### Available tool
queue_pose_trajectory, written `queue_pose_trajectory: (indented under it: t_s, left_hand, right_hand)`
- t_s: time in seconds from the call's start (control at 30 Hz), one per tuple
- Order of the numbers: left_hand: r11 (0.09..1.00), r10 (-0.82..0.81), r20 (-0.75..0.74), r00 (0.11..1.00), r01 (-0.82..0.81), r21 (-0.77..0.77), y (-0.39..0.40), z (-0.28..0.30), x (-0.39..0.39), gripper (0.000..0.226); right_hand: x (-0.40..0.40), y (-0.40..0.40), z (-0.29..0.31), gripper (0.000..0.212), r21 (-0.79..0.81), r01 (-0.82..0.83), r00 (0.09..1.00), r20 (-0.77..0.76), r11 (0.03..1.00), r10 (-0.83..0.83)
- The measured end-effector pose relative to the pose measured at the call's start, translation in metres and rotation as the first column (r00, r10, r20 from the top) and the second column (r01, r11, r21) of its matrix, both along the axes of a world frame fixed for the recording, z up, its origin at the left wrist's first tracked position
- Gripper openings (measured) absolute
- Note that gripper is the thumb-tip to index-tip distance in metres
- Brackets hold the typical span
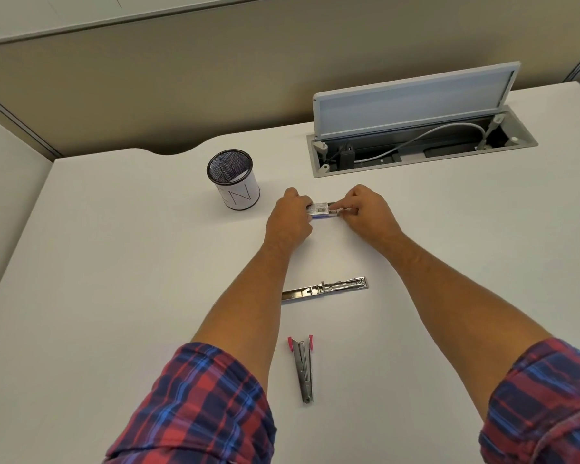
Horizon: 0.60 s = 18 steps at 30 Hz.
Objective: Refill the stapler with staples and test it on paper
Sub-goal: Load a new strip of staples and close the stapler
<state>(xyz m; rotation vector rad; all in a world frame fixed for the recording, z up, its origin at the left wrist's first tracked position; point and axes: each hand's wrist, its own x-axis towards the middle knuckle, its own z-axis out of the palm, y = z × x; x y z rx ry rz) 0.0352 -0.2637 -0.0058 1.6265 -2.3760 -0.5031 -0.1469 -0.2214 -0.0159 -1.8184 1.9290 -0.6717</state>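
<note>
Rolled-up red, blue and navy plaid sleeves (pixel 198 406) on both arms.

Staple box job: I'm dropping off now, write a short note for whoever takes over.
Left hand grips one end of the staple box; right hand pinches the other end, seemingly opening it.
Staple tray lies alone on the desk; stapler body lies nearer, opened up.
Done: stapler taken apart.
Left: get staples out, load the tray, reassemble, test. No paper in view.
</note>
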Motion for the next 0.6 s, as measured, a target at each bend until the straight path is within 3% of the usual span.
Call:
queue_pose_trajectory:
  t_s: [0.6]
  left_hand:
    - [1.0, 0.001, -0.017, 1.0, -0.001, 0.018, -0.0015, -0.0007, 0.0002, 0.036]
  right_hand:
    - [-0.0061, -0.0003, 0.0005, 0.027, 0.028, -0.059, 0.995, -0.084, 0.998, 0.062]
